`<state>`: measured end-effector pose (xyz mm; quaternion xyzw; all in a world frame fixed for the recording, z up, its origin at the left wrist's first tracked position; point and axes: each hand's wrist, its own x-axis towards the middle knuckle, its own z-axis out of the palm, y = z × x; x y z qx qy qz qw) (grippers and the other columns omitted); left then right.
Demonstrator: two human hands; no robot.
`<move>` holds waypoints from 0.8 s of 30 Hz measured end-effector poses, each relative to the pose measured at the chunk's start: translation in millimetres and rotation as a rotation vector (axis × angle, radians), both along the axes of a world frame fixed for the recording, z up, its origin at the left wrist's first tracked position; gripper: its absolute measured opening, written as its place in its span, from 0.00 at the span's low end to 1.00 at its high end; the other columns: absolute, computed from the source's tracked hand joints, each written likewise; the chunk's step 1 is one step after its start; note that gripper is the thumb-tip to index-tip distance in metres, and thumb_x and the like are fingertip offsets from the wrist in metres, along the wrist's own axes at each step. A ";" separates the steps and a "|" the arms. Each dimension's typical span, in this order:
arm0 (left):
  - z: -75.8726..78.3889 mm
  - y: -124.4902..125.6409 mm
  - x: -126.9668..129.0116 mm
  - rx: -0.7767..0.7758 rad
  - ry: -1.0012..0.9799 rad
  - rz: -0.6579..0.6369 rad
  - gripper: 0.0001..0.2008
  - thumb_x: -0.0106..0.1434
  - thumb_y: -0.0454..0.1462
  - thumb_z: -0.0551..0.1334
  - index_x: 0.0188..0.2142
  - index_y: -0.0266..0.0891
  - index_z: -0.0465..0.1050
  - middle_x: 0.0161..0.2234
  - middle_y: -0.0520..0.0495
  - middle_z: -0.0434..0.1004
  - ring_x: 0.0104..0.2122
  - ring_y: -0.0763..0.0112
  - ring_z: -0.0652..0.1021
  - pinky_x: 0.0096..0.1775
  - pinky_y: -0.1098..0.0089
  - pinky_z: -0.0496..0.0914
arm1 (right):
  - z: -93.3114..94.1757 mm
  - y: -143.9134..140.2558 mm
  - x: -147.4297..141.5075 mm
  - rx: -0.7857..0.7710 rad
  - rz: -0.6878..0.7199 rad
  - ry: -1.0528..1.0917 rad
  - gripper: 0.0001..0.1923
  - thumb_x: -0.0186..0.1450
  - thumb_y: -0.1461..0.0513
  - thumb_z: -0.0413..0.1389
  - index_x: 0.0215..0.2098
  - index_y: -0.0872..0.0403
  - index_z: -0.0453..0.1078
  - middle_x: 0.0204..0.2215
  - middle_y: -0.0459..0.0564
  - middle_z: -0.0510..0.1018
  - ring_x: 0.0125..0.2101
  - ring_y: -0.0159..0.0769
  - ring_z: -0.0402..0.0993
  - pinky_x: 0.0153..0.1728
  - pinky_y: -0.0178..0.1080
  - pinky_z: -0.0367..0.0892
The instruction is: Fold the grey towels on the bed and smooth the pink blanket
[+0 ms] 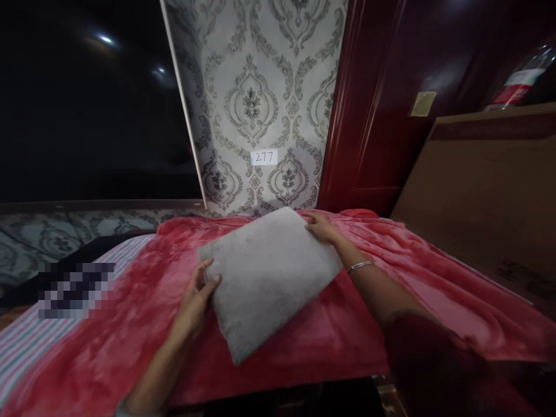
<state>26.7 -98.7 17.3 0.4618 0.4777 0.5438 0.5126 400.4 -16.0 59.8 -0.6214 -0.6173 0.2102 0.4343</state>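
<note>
A flat grey cushion cover (pixel 273 272) with a soft, fuzzy surface is held at a slant over the red blanket (pixel 147 301). Its left edge is gripped by my left hand (pixel 198 298), thumb on top and fingers curled round the side. At the far right edge, my right hand (pixel 321 227) pinches the cover, with a thin silver bracelet (pixel 360 265) on that wrist. The underside of the cover is hidden, and I cannot tell whether anything is inside it.
Behind the blanket stands a patterned wall with a paper label (pixel 264 157) reading 277. A large black screen (pixel 95 104) is on the left. To the right are a dark red door (pixel 369 116) and a cardboard box (pixel 482 191) with a plastic bottle (pixel 519 81) on it. A striped sheet (pixel 26 347) shows at left.
</note>
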 end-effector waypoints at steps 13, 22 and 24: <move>-53.4 -0.8 2.6 0.564 0.898 0.142 0.26 0.62 0.47 0.59 0.56 0.39 0.71 0.67 0.35 0.59 0.67 0.47 0.59 0.66 0.46 0.54 | -76.0 -70.9 -126.7 0.071 0.295 -0.484 0.29 0.70 0.56 0.49 0.69 0.47 0.59 0.68 0.48 0.60 0.68 0.45 0.54 0.68 0.49 0.49; -94.0 -10.6 24.1 0.581 1.335 -0.054 0.30 0.66 0.45 0.53 0.65 0.36 0.65 0.68 0.34 0.58 0.67 0.48 0.60 0.65 0.42 0.55 | -99.3 -75.8 -114.0 0.022 0.415 -0.617 0.30 0.71 0.52 0.51 0.70 0.40 0.55 0.71 0.43 0.52 0.71 0.47 0.44 0.69 0.56 0.41; -94.2 -10.0 22.6 0.584 1.336 -0.041 0.29 0.67 0.45 0.53 0.64 0.37 0.66 0.68 0.34 0.58 0.67 0.47 0.61 0.65 0.41 0.55 | -94.9 -63.1 -82.9 -0.042 0.333 -0.667 0.30 0.72 0.51 0.49 0.71 0.44 0.55 0.71 0.46 0.49 0.71 0.49 0.41 0.69 0.60 0.40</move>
